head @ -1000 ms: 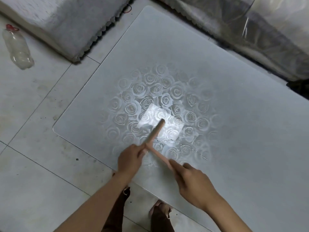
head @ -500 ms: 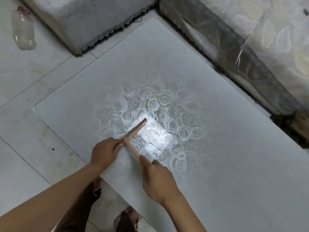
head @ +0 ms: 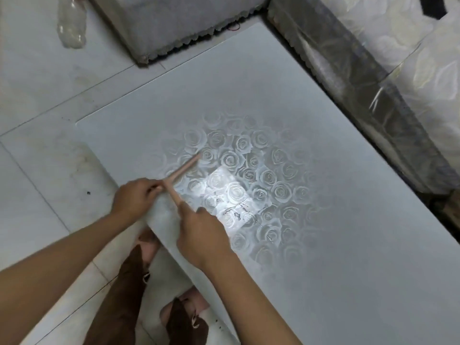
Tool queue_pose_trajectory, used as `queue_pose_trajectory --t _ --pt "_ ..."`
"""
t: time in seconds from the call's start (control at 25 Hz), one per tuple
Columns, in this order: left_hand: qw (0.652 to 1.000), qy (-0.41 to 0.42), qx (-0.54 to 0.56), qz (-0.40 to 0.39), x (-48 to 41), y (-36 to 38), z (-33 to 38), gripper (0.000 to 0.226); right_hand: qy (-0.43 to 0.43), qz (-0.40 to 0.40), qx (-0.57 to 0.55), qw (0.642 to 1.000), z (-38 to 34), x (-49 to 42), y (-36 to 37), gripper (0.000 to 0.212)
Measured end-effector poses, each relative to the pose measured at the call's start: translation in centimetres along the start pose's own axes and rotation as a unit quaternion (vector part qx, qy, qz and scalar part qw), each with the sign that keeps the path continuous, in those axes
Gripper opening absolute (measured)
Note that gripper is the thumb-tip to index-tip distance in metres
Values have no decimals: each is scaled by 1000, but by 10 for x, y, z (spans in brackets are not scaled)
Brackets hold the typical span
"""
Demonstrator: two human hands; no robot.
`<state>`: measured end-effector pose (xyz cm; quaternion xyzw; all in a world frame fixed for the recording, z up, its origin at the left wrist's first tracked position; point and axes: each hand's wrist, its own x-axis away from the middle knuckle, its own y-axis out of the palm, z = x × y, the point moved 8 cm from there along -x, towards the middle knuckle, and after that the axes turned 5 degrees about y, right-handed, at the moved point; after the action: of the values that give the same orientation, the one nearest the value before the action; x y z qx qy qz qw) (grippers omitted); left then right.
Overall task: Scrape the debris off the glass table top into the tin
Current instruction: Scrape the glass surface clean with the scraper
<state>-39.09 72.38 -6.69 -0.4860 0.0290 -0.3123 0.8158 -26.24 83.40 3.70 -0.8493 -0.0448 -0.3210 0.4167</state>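
The frosted glass table top lies flat on the tiled floor, with a rose pattern at its middle. A thin dark line of debris sits on the bright glare patch. My left hand grips a pink T-shaped scraper at its joint, near the glass's left edge. My right hand holds the scraper's short near arm, index finger stretched along it. The long arm points up-right over the roses. The debris lies just right of my right hand. No tin is in view.
A clear plastic bottle lies on the floor tiles at the top left. A grey upholstered seat stands past the far corner, and a plastic-wrapped sofa runs along the right edge. My feet are by the near edge.
The view has swung, so the glass sits more diagonally. Both hands keep their hold on the scraper, which now lies closer to the glass's left edge.
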Motion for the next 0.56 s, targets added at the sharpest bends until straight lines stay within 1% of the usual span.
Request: queue_pose_trajectory --t 0.08,0.16,0.2,0.24,0.28,0.36,0.4,0.44,0.48,0.56 --pt "1000 -8 0 13 4 -4 -21 23 -8 -17 -9 1000 -12 -14 12 47" --pt "999 8 -1 47 11 7 -15 23 2 -14 4 1000 11 -9 15 46" --pt "999 16 3 47 18 20 -2 24 13 -16 9 1000 32 3 12 45" --pt "1000 22 16 15 25 37 12 23 32 -18 9 999 50 17 8 43" --pt "998 30 34 -39 34 55 25 22 59 -17 9 998 62 33 3 39" --pt "987 52 69 -135 49 76 42 22 98 -14 50 994 63 56 -5 30" --pt "982 61 94 -155 51 74 43 22 92 0 74 993 53 58 -9 29" --pt "981 67 116 -138 46 59 35 22 69 23 82 994 35 50 -14 29" --pt "985 66 126 -97 35 36 20 21 36 44 79 995 12 34 -17 33" --pt "993 46 105 -15 8 -6 -24 20 -7 51 66 997 -36 -5 -17 35"
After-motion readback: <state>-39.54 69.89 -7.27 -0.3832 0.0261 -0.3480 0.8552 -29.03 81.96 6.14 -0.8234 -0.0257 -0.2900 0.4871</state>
